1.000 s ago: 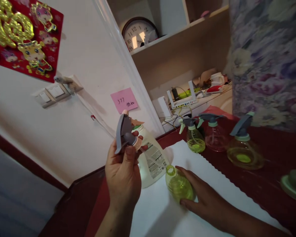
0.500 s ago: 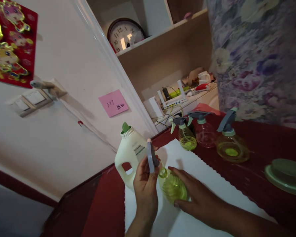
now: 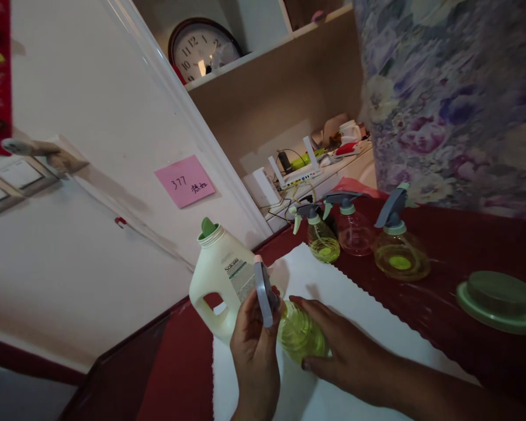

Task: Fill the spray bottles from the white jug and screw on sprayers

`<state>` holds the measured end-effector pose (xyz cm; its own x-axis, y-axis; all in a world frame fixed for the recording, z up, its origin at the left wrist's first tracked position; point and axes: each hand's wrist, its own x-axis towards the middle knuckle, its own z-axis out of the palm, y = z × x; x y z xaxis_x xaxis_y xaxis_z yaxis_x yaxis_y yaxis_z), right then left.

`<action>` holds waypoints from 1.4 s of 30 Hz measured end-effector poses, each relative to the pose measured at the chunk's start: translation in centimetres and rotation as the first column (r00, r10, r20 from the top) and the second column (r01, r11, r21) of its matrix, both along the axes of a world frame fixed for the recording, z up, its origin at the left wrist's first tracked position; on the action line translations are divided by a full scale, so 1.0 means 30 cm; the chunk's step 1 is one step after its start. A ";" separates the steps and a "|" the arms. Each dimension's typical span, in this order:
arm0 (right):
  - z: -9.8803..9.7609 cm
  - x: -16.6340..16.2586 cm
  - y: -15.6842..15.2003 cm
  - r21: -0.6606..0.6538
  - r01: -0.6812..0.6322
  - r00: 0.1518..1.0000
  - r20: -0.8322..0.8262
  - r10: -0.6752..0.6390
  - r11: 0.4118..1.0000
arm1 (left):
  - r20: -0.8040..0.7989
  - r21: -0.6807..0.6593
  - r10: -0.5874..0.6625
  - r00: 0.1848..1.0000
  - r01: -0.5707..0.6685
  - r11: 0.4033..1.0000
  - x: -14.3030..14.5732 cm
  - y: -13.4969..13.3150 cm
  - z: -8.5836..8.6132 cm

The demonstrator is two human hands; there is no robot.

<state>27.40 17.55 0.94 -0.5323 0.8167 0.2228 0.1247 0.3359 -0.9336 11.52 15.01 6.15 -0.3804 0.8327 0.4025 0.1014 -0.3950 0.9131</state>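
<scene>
My left hand point(image 3: 256, 351) is closed around a grey spray trigger head point(image 3: 265, 291) with a pinkish nozzle tip. The head sits at the mouth of a ribbed yellow-green spray bottle point(image 3: 301, 332); fingers hide whether the thread has engaged. My right hand point(image 3: 346, 345) grips the bottle's body from the right, thumb in front and fingers behind. The bottle leans slightly over a white sheet point(image 3: 333, 386). Just behind my left hand stands a large pale green jug point(image 3: 221, 269) with a handle, a label and a darker green piece at its open-looking mouth.
Three more spray bottles stand at the back: a green one point(image 3: 322, 242), a pink one point(image 3: 355, 234) and an amber one point(image 3: 401, 254). A green lid-like dish point(image 3: 499, 301) lies right on the dark red tabletop point(image 3: 175, 362). Behind is a shelf with a router point(image 3: 300, 175).
The trigger head has come down onto the bottle's mouth, covering the neck that showed before. The view has shifted a little to the right. Both hands keep their grip.
</scene>
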 end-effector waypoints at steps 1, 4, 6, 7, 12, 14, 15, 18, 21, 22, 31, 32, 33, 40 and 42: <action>0.001 0.000 0.000 0.001 0.000 1.000 0.000 0.000 1.000 | -0.004 0.014 0.003 1.000 -0.003 1.000 -0.001 -0.001 -0.002; 0.000 -0.001 0.000 0.004 0.003 1.000 -0.006 -0.003 1.000 | -0.023 0.018 -0.005 1.000 0.006 1.000 -0.002 -0.003 -0.006; -0.001 -0.003 0.002 -0.005 0.005 1.000 -0.004 -0.005 1.000 | -0.035 0.016 -0.012 0.999 0.013 1.000 -0.001 -0.003 -0.006; -0.002 -0.004 0.002 -0.011 0.005 1.000 0.000 -0.005 1.000 | -0.041 0.011 -0.014 0.999 0.015 1.000 -0.001 -0.003 -0.006; -0.006 0.012 -0.008 -0.047 -0.020 0.997 0.070 0.023 0.999 | -0.011 -0.015 -0.058 0.998 0.057 0.998 -0.001 0.000 -0.008; 0.002 0.036 -0.017 -0.065 -0.007 0.990 0.142 0.016 0.998 | 0.029 -0.028 -0.087 0.996 0.088 0.996 0.001 0.000 -0.012; 0.013 0.051 -0.021 -0.035 0.024 0.985 0.172 -0.017 0.999 | 0.046 -0.038 -0.102 0.994 0.104 0.994 0.001 -0.001 -0.015; 0.087 0.092 -0.019 0.316 0.160 0.965 0.150 -0.215 0.935 | 0.057 -0.045 -0.161 0.985 0.164 0.985 0.003 0.001 -0.023; 0.215 0.098 0.012 0.754 0.105 0.957 0.101 -0.271 0.649 | 0.034 0.000 -0.229 0.973 0.229 0.973 0.002 0.005 -0.032; 0.259 0.090 0.029 0.827 0.030 0.956 0.140 -0.257 0.561 | 0.026 0.022 -0.249 0.968 0.248 0.968 0.002 0.007 -0.035; 0.433 0.025 0.197 0.720 -0.471 0.817 0.574 -0.056 0.509 | -0.007 0.047 -0.217 0.976 0.217 0.975 0.010 -0.008 -0.050; 0.441 0.024 0.202 0.712 -0.487 0.812 0.582 -0.038 0.506 | -0.023 0.051 -0.194 0.981 0.195 0.980 0.012 -0.013 -0.050; 0.450 0.021 0.204 0.711 -0.495 0.814 0.581 -0.021 0.499 | -0.044 0.055 -0.165 0.985 0.167 0.984 0.014 -0.016 -0.050; 0.503 -0.003 0.187 0.674 -0.563 0.761 0.648 -0.018 0.478 | -0.095 -0.053 -0.105 0.990 0.100 0.994 0.022 -0.028 -0.058; 0.508 -0.005 0.183 0.639 -0.572 0.736 0.676 -0.021 0.514 | -0.102 -0.064 -0.101 0.990 0.095 0.993 0.023 -0.032 -0.057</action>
<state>27.25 23.03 16.17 -0.9396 0.2402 0.2437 0.2368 0.9706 -0.0434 12.23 14.06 4.45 -0.2541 0.8872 0.3852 0.1608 -0.3540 0.9213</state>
